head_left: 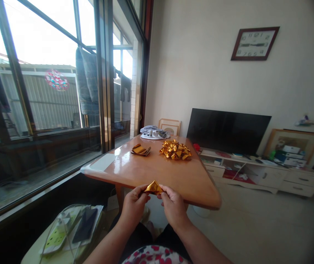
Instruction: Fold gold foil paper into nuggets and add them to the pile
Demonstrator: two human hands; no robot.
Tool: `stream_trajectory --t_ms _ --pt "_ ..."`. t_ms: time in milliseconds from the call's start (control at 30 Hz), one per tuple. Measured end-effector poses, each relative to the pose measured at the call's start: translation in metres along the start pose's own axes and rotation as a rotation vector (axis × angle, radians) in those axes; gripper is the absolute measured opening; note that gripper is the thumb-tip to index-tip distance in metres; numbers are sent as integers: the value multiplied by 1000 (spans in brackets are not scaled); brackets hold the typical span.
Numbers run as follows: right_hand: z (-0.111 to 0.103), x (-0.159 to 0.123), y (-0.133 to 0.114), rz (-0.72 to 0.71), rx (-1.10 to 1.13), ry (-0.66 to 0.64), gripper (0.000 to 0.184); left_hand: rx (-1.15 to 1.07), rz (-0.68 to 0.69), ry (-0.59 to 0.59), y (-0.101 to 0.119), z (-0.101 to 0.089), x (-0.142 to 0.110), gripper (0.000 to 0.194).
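My left hand (134, 205) and my right hand (174, 207) are raised just in front of the near edge of a polished wooden table (173, 179). Between their fingertips they pinch a small folded piece of gold foil paper (154, 188), which comes to a point at the top. Its lower part is hidden by my fingers. On the table, a heap of folded gold foil pieces (175, 150) lies beyond my hands. To its left is a small stack of flat gold foil sheets (140, 149).
A folded cloth on a white plate (154, 133) and a picture frame (169, 127) stand at the table's far end. To the left, a low surface holds a power strip (56, 234) and a phone (85, 225). A window runs along the left; a TV on a cabinet stands right.
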State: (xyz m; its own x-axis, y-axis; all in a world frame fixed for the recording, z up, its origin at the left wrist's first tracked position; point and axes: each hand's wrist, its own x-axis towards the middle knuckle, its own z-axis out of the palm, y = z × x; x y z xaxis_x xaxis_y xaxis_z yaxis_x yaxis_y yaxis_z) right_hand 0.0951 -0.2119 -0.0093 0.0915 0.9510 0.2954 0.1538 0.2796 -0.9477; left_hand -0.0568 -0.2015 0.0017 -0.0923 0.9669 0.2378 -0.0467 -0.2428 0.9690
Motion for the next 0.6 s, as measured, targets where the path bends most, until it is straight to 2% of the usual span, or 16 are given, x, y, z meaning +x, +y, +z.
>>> stream_trajectory --t_ms 367,500,600 --pt "-1 2 2 -15 -22 13 40 51 0 -86 -6 -6 -2 41" --pt "-1 2 2 2 -21 -3 39 39 -19 -90 -9 -7 -1 41" --pt "0 2 4 21 2 36 37 30 -37 -84 -13 -7 0 41"
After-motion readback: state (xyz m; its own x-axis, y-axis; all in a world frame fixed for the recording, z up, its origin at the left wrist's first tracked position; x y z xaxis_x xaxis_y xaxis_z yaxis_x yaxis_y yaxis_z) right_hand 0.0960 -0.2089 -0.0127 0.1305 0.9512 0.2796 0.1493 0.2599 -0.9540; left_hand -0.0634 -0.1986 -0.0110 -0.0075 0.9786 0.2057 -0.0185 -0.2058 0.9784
